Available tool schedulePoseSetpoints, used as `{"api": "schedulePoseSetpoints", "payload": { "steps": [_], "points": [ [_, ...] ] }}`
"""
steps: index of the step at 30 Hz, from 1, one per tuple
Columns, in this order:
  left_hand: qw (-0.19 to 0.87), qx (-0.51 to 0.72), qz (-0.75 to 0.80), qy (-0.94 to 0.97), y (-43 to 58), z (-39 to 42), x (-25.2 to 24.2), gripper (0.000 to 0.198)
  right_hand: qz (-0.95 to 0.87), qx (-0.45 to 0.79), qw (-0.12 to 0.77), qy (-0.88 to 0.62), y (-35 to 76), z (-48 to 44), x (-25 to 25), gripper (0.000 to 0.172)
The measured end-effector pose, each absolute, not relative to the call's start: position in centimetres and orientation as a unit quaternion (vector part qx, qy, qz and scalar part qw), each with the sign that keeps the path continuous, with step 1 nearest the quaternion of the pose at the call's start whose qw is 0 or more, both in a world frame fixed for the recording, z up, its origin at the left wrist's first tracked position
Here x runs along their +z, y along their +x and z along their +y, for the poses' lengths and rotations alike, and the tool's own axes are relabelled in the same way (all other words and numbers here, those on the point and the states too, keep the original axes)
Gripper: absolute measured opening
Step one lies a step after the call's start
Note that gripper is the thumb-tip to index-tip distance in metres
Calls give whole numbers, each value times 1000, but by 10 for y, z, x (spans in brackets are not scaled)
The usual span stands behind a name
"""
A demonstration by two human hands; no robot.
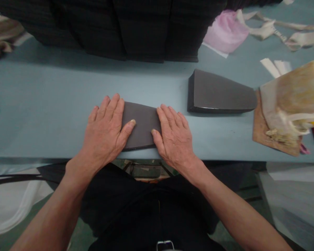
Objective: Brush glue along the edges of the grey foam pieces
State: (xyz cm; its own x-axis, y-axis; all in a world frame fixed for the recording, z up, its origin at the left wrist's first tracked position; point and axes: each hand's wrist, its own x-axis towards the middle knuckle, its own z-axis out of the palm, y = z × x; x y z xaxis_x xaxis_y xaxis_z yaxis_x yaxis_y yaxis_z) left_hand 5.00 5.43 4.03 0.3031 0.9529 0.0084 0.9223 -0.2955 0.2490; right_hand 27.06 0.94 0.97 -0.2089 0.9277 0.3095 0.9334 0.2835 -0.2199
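A flat dark grey stack of cut pieces (142,126) lies near the front edge of the blue-green table (42,104). My left hand (106,129) rests flat over its left end, fingers stretched forward and thumb on the top face. Over the right end lies my right hand (174,134), its fingers extended and its thumb on the grey surface. Both palms hide the ends of the stack. To the right, a thicker grey stack (222,92) stands on the table, tapering toward its right end and touched by neither hand.
Tall black stacks (141,31) line the back of the table. Pink cloth (229,31) and pale strips (300,36) lie at the back right. A brown board (260,129) with a yellowish container (300,89) is at the right. A white tub (10,205) stands lower left.
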Motion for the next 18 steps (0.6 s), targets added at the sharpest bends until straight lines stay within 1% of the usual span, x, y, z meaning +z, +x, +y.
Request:
{"api": "schedulePoseSetpoints", "payload": {
  "steps": [6, 11, 18],
  "points": [
    [134, 161, 566, 798, 29, 58, 26, 76, -783, -1, 190, -592, 275, 9, 10, 62],
    [160, 170, 544, 806, 20, 60, 21, 75, -786, -13, 187, -589, 276, 9, 10, 62],
    [146, 178, 504, 832, 1, 70, 27, 84, -790, -21, 178, -586, 281, 9, 8, 63]
  ]
}}
